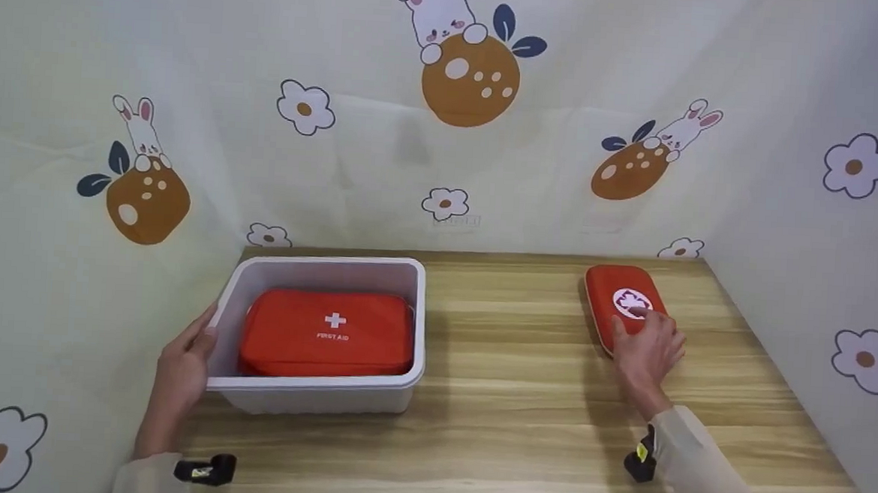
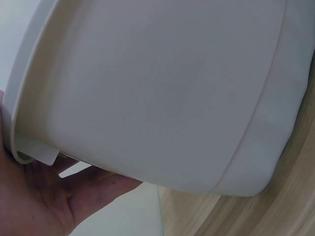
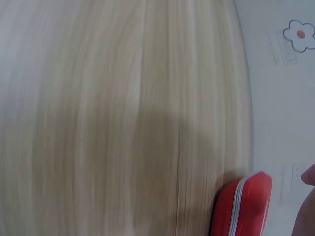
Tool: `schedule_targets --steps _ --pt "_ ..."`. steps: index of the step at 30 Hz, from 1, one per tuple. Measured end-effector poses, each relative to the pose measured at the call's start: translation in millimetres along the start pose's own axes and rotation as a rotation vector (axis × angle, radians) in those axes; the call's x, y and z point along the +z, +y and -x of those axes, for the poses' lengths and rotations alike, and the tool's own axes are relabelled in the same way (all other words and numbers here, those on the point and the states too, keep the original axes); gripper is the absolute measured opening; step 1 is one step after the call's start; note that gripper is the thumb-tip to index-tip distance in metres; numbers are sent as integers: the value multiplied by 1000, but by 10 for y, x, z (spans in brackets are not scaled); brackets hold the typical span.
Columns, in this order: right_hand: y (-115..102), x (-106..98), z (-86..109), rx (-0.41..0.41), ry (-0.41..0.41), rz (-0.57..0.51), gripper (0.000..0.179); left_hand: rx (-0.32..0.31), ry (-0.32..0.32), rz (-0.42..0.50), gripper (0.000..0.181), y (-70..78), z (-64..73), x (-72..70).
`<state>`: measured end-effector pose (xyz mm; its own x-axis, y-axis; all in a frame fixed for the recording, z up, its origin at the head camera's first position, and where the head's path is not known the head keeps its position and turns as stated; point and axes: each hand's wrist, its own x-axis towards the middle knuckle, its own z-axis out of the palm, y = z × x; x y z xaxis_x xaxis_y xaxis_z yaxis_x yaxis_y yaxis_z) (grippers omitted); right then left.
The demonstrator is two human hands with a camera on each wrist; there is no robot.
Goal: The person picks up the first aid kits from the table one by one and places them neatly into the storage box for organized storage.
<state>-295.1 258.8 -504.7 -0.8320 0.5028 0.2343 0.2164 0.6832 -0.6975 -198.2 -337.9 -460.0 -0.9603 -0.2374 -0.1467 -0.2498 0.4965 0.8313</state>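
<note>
A white plastic bin point(image 1: 318, 401) stands at the left of the table, with a red first aid bag point(image 1: 291, 348) lying inside it. My left hand point(image 1: 183, 364) grips the bin's left rim, and the left wrist view shows fingers point(image 2: 101, 194) tucked beneath that rim. On the right, a red zippered hard case point(image 1: 611, 287) with a round white emblem lies on the tabletop. My right hand point(image 1: 648, 351) is over the case's near right part, fingers loosely bent. In the right wrist view, a fingertip point(image 3: 309, 175) appears beside the case point(image 3: 253, 204), with a gap between them.
The wood-grain table point(image 1: 506, 400) spans the space between bin and case. Behind it hangs a pale cloth backdrop point(image 1: 367, 175) printed with rabbits, oranges and flowers, which also rises along both sides. A small black camera is worn on each wrist.
</note>
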Motion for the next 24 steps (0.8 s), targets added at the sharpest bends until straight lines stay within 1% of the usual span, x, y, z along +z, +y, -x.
schedule_targets --steps 3,7,10,14,15,20,24 --pt "90 -47 -34 2 -44 36 53 5 -3 5 54 3 0 -1" --pt "185 -87 -65 17 -95 60 55 -3 -3 18 54 9 -7 -3" --pt "249 -96 -81 59 -125 64 60 -16 -8 30 55 7 -11 -6" --pt "331 -99 -105 123 -160 72 72 -26 -9 27 55 -10 -3 -4" --pt "352 -100 -110 130 -167 75 75 -27 -2 23 55 -15 0 -3" --pt "430 -129 -130 157 -202 47 88 -20 26 14 54 -19 0 -4" --pt "454 -188 -159 228 -266 14 99 -27 20 19 54 -6 -11 -6"
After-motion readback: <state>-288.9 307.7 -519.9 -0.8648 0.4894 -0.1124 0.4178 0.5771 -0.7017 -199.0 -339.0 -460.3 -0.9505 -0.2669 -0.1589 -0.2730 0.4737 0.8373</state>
